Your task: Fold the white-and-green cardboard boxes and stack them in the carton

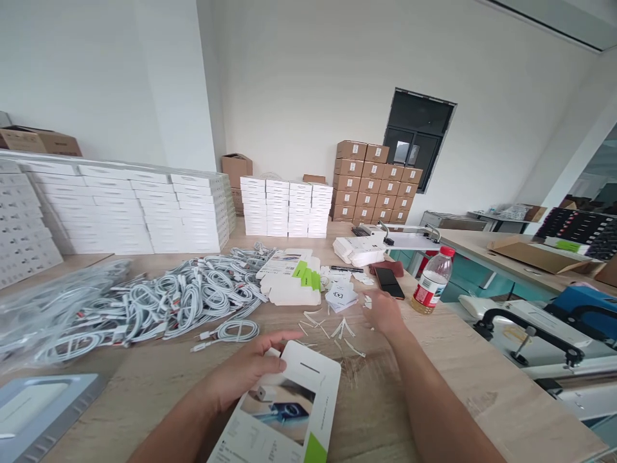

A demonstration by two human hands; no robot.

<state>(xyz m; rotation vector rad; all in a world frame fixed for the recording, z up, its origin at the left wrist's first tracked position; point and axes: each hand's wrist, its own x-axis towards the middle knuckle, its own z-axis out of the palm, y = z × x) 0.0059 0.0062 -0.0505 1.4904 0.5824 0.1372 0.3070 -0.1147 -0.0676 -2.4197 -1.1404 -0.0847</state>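
My left hand (255, 366) is closed on the upper left edge of a white printed box (328, 392). The box has a hang slot, a picture of a charger and phone, and a green corner; it tilts toward me at the table's near side. Farther off, my right hand (383, 314) is curled low over the table, its fingers drawn together by a small white piece (367, 301). What lies between those fingertips is too small to name. Left of that hand are a stack of white printed leaflets (341, 296) and several flattened box blanks (284, 283).
Coiled white cables (193, 296) heap on the left beside plastic bags (72, 302) and a grey tray (81, 392). Paper strips (342, 328) lie mid-table. A phone (389, 283) and a red-capped bottle (434, 283) stand near the right edge. Stacked white boxes (284, 206) line the back.
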